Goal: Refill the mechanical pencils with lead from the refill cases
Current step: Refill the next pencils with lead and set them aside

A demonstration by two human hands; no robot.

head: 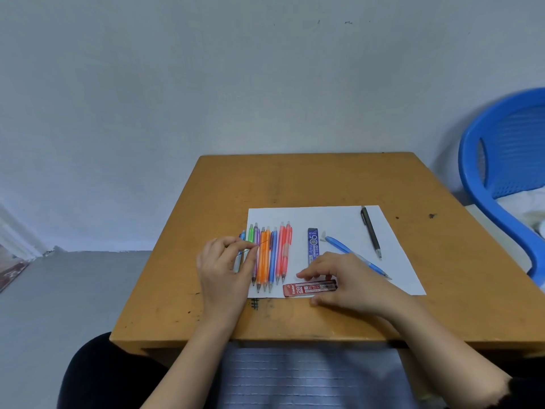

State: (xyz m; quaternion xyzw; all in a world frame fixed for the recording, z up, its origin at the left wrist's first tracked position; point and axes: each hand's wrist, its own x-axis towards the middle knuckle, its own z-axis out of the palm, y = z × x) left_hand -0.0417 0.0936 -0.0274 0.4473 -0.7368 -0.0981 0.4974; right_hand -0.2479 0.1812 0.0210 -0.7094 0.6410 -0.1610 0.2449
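left hand (227, 270): pinching one lead (264, 242) over the pencil row (271, 255), 9 o'clock on the sheet (324, 216)
right hand (348, 281): lying across the red refill case (306, 289), 6 o'clock; cannot tell if gripping
progress: looking early, lead not yet going into any pencil

plain room, prob home/study spot: worn wood desk (295, 178), bare wall (206, 84), blue plastic chair (477, 172).

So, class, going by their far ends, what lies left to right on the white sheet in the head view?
Row of coloured pencils, blue refill case, loose blue pencil, black pencil. The red refill case lies crosswise, so it is left out.
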